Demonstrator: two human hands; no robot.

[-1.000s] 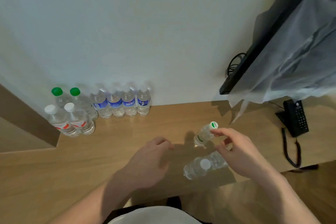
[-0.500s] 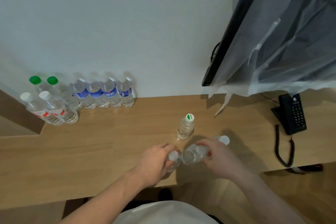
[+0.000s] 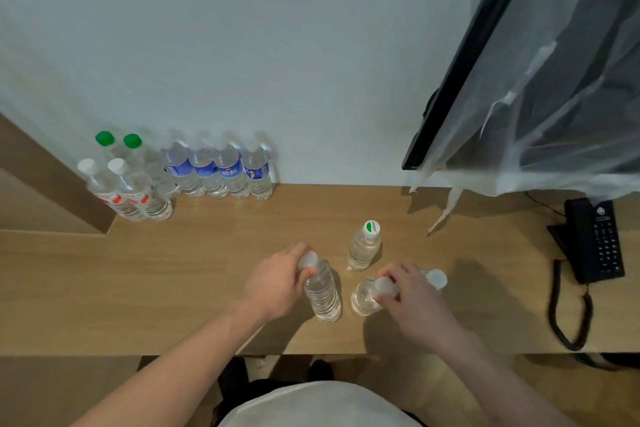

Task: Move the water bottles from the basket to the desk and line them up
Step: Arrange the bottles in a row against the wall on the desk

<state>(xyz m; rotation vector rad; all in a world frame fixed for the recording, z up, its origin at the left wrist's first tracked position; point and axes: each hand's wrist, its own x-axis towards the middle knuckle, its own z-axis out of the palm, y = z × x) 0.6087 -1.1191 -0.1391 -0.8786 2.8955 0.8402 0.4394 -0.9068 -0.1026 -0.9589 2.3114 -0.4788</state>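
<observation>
The left hand has its fingers curled round the neck of a clear bottle standing on the counter. The right hand pinches the cap of a second bottle; a third, white-capped bottle shows just behind it, mostly hidden. A green-and-white-capped bottle stands free between and behind the hands. Against the wall, far left, a row of bottles stands upright. A black telephone lies at the right.

We reach both bare forearms forward; our left hand grips a bottle near its cap, our right hand curls over another bottle.
</observation>
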